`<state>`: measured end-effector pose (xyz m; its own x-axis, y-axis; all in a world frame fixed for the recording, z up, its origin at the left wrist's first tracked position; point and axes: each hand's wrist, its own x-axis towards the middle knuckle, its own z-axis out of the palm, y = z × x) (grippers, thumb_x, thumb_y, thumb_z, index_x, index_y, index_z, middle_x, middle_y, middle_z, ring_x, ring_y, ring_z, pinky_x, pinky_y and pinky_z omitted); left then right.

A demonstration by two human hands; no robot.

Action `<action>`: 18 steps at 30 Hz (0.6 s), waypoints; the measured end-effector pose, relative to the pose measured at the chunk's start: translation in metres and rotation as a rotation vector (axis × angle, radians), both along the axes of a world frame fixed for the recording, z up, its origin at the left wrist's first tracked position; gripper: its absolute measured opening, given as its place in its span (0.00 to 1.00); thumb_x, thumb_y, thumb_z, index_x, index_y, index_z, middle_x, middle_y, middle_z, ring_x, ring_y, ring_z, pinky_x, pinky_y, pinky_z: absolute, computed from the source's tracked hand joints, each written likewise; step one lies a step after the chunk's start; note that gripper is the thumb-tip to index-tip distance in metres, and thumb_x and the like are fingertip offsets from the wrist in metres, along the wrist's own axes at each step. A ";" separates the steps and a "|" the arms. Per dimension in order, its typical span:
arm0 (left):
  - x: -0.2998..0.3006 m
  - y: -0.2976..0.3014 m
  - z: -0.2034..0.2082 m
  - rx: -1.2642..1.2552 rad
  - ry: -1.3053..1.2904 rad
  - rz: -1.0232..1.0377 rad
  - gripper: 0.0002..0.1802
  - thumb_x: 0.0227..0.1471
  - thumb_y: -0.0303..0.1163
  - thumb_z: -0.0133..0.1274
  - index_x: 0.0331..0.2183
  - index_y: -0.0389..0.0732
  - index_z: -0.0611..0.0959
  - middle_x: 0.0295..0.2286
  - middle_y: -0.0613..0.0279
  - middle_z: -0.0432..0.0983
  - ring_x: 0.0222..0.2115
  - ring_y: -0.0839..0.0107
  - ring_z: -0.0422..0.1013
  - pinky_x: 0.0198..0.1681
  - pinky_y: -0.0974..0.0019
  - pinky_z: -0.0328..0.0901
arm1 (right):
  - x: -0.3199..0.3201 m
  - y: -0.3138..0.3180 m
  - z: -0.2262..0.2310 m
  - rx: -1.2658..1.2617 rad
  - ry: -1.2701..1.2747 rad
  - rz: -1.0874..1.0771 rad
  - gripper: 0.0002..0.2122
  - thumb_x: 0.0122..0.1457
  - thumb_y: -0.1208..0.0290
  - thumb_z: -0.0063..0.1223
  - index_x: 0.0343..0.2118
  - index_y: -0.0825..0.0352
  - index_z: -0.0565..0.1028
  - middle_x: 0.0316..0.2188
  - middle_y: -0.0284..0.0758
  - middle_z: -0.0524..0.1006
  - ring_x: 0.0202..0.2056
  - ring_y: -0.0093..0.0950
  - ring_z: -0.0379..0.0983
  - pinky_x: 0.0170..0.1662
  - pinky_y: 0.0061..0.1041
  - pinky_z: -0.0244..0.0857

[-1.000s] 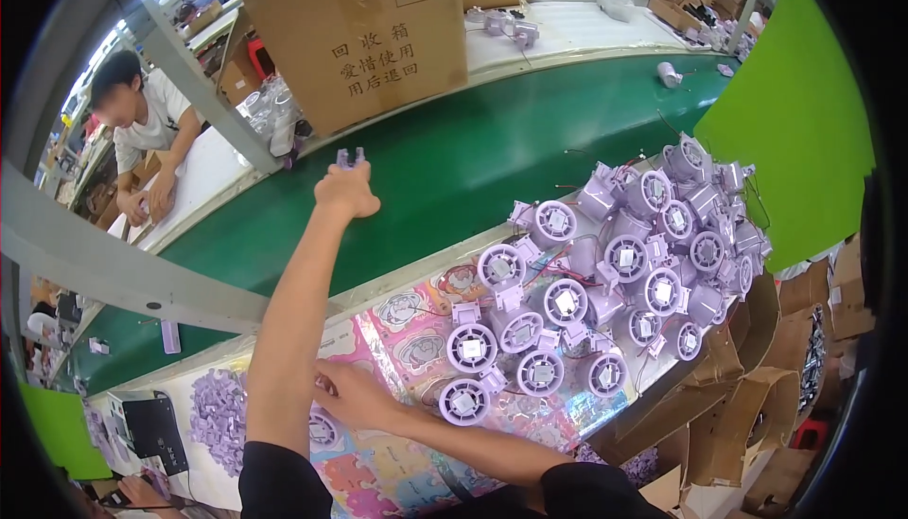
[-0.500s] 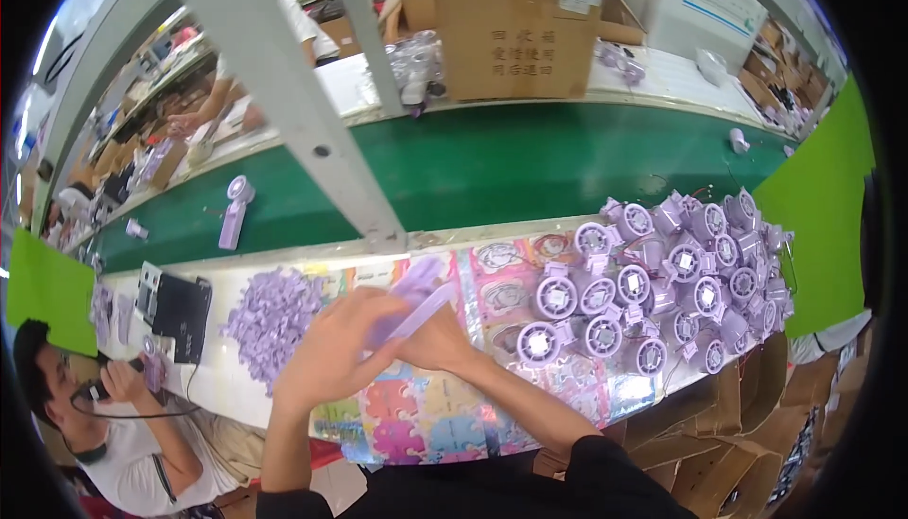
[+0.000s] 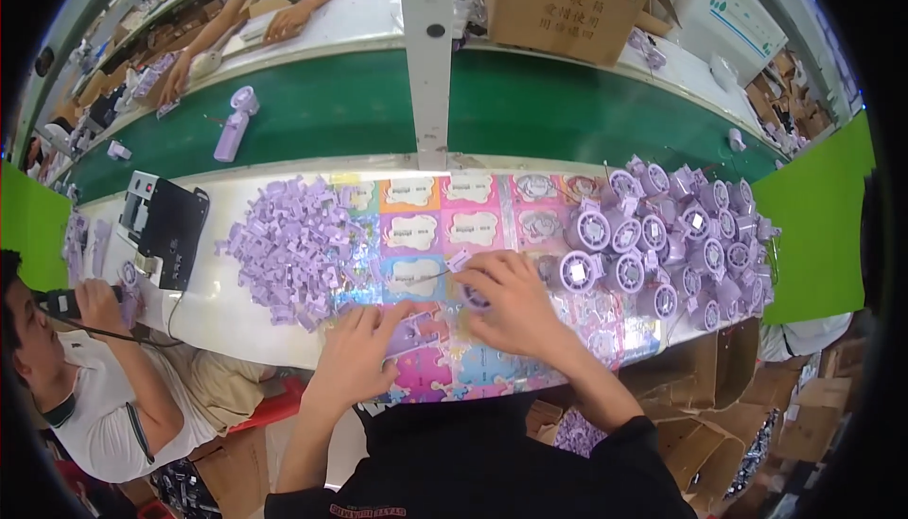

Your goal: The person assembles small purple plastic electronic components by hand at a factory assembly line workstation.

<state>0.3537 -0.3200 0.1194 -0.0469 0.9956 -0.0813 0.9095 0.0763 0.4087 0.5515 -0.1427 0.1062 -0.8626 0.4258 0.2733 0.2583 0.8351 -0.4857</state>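
My left hand (image 3: 356,353) is closed on a purple handle shell (image 3: 412,334), which lies low over the near edge of the table. To its right, my right hand (image 3: 520,306) has its fingers curled round a purple fan head (image 3: 475,299), mostly hidden under the palm. A small pale purple piece (image 3: 459,260) sticks out beyond those fingertips. Colourful printed sheets (image 3: 413,228) cover the tabletop under both hands. Left of the sheets lies a heap of small purple plastic parts (image 3: 293,249). On the right, many purple fan heads (image 3: 653,232) with wires are piled up.
A black box-shaped device (image 3: 170,230) with a cable stands at the left. Behind the table runs a green conveyor belt (image 3: 331,107) carrying a purple handheld fan (image 3: 235,126). A grey post (image 3: 430,65) rises in the middle. One person (image 3: 123,387) sits at left; another works across the belt.
My hands have parted and come down to the table. The purple shell, earlier held up between them, is now low in my left hand; my right hand is on a fan head. The view has turned.
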 end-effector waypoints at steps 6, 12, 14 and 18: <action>0.007 0.009 -0.026 0.134 -0.095 -0.022 0.40 0.38 0.32 0.62 0.56 0.36 0.70 0.39 0.50 0.70 0.45 0.52 0.68 0.50 0.52 0.64 | 0.027 -0.015 -0.003 0.002 -0.055 -0.234 0.35 0.45 0.64 0.72 0.57 0.63 0.68 0.54 0.46 0.66 0.53 0.50 0.66 0.55 0.45 0.63; -0.002 0.014 -0.010 0.041 -0.332 0.087 0.35 0.35 0.31 0.63 0.51 0.42 0.77 0.39 0.51 0.67 0.37 0.47 0.73 0.41 0.51 0.70 | 0.020 -0.011 0.017 -0.317 0.053 0.020 0.26 0.48 0.74 0.68 0.52 0.59 0.74 0.49 0.44 0.70 0.50 0.45 0.70 0.51 0.40 0.68; -0.003 0.018 -0.009 0.002 -0.344 0.085 0.36 0.35 0.31 0.64 0.52 0.41 0.78 0.41 0.50 0.71 0.39 0.48 0.75 0.42 0.52 0.71 | 0.015 -0.019 0.024 -0.274 0.066 0.051 0.26 0.48 0.75 0.67 0.53 0.59 0.74 0.49 0.44 0.70 0.51 0.46 0.70 0.52 0.40 0.68; -0.001 0.020 -0.016 -0.040 -0.591 0.147 0.35 0.36 0.31 0.65 0.52 0.39 0.79 0.42 0.46 0.80 0.42 0.50 0.77 0.46 0.57 0.71 | 0.004 -0.031 0.022 -0.087 0.043 0.074 0.28 0.46 0.76 0.67 0.54 0.61 0.73 0.55 0.44 0.69 0.52 0.45 0.70 0.53 0.39 0.69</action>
<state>0.3530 -0.3001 0.1031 -0.1196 0.9777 -0.1724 0.5080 0.2094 0.8355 0.5556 -0.1734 0.1277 -0.8809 0.3848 0.2757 0.1745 0.8053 -0.5667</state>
